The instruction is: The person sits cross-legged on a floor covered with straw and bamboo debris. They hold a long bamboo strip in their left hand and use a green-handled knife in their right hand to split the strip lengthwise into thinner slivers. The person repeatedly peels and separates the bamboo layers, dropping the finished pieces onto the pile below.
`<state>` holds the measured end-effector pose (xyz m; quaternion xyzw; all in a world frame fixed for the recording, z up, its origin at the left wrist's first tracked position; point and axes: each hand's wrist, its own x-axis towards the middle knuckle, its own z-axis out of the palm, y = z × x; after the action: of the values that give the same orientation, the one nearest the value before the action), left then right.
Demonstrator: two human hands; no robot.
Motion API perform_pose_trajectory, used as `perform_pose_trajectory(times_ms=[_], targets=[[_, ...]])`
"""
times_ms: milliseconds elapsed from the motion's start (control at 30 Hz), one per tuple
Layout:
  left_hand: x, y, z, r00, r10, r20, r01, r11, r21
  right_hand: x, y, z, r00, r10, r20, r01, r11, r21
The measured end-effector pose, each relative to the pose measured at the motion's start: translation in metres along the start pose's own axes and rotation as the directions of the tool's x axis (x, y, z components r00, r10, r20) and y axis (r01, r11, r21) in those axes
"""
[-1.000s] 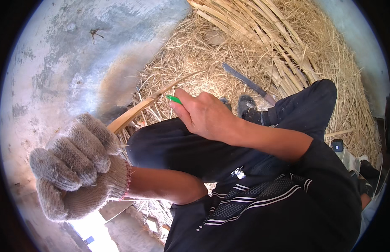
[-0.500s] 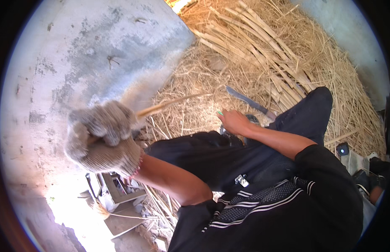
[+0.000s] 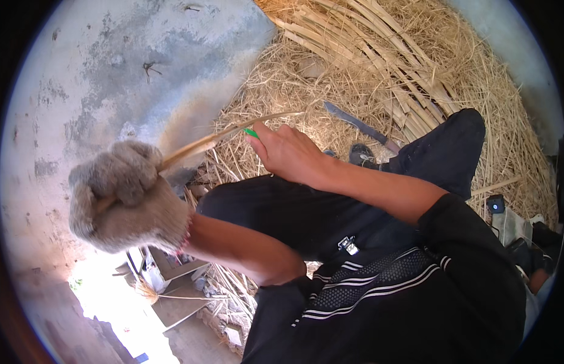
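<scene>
Seated amid a heap of dry straw, with dark trousers filling the middle of the head view; left hand, in a thick grey knitted glove, clenched in a fist around the near end of a thin pale cane strip; strip running up and to the right from that fist, across the straw, to the bare right hand; right hand closed on a small tool with a green handle, only the green tip showing past the fingers, pressed against the strip where the two meet; blade itself hidden, so impossible to tell how it sits on the cane. Beyond the right hand, lying flat on the straw and well apart from both hands, a long dark knife with its tip toward the upper left; behind it, a bundle of split cane lengths laid side by side; just beside the knife, a dark shoe poking from a trouser leg. To the left, a grey concrete wall, stained and patchy; below the gloved fist, bright sunlit ground with scraps of wood.
</scene>
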<state>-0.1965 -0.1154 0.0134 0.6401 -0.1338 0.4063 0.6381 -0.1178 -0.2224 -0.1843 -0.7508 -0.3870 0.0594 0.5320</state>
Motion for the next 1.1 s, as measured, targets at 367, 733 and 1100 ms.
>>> perform_pose_trajectory(times_ms=[367,733,1100], targets=[[0.0,-0.007,0.028,0.918,-0.019,-0.396,0.016,1.0,-0.011,-0.061,0.24,0.014,0.856,0.396,0.333,-0.148,0.804,-0.575],[-0.025,0.043,0.054,0.873,0.195,-0.448,-0.112,0.972,0.206,0.004,0.004,-0.086,0.916,0.166,0.365,-0.189,0.981,0.029],[-0.051,0.016,0.061,0.786,0.245,-0.568,0.002,0.917,0.399,-0.033,-0.031,-0.051,0.96,-0.015,0.28,-0.029,0.988,0.151]])
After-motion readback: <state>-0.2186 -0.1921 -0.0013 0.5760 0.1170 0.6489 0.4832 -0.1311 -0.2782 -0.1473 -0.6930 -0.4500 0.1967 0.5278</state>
